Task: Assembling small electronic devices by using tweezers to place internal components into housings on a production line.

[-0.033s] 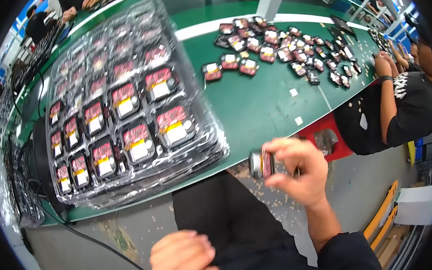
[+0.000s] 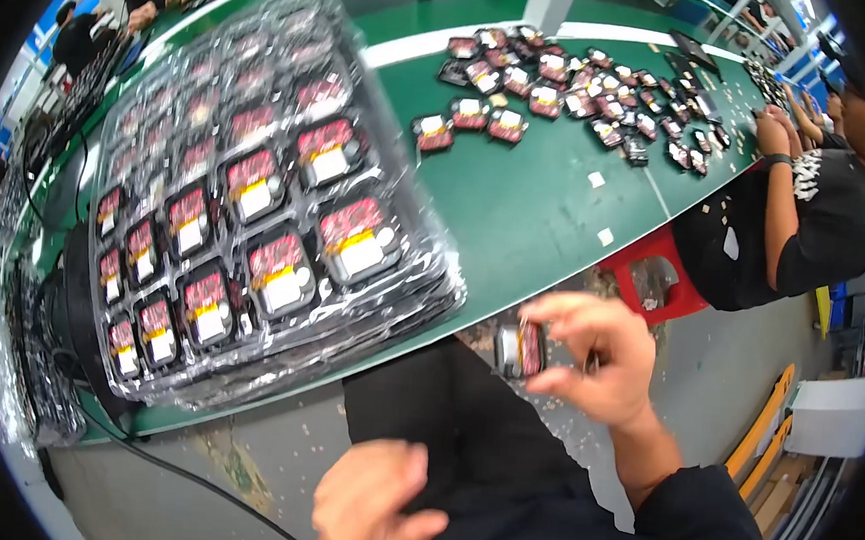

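Right hand [image 2: 592, 361] raised just off the near edge of the green desk [image 2: 526, 216], fingers pinching a small red-and-white electronic part [image 2: 520, 349] by its right end; blur hides the exact finger contact. Left hand [image 2: 376, 502] low over the dark lap, fingers loosely curled, holding nothing visible.

Part looks light, rigid and smooth-faced; judged likely to slip or twist in a loose pinch. Best taken by the short edges, off the labelled face.

Left of the hands: stack of clear blister trays [image 2: 246, 207] filled with like parts. Loose parts [image 2: 566, 89] scattered far across the desk. Another person [image 2: 807, 226] sits at right.
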Tool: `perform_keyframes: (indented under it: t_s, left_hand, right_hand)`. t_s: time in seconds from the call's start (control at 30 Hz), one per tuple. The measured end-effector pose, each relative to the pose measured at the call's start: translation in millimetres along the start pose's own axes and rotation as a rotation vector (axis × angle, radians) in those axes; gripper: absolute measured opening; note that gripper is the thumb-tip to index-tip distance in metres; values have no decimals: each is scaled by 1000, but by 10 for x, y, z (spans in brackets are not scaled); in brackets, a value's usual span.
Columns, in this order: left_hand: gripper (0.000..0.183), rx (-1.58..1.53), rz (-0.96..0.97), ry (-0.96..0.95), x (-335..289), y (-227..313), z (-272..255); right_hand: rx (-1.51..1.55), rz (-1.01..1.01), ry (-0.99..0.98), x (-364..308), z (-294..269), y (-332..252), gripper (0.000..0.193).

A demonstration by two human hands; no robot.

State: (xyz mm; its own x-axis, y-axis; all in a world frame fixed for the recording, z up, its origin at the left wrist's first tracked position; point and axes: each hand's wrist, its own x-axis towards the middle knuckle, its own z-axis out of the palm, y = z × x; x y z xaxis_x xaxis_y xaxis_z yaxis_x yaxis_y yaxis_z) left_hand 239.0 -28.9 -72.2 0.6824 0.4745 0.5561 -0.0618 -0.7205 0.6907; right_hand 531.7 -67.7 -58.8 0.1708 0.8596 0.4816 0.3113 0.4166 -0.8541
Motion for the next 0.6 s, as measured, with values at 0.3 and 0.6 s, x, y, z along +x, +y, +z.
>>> perform_keyframes:
  t_s: [0.3, 0.6]
  left_hand:
    - [70, -717, -635, 397, -59, -161, 582]
    - [70, -958, -806, 719, -111, -155, 615]
  right_hand:
    - [299, 312, -169, -484, 710, 26, 43]
    - [-134, 351, -397, -273, 742, -61, 39]
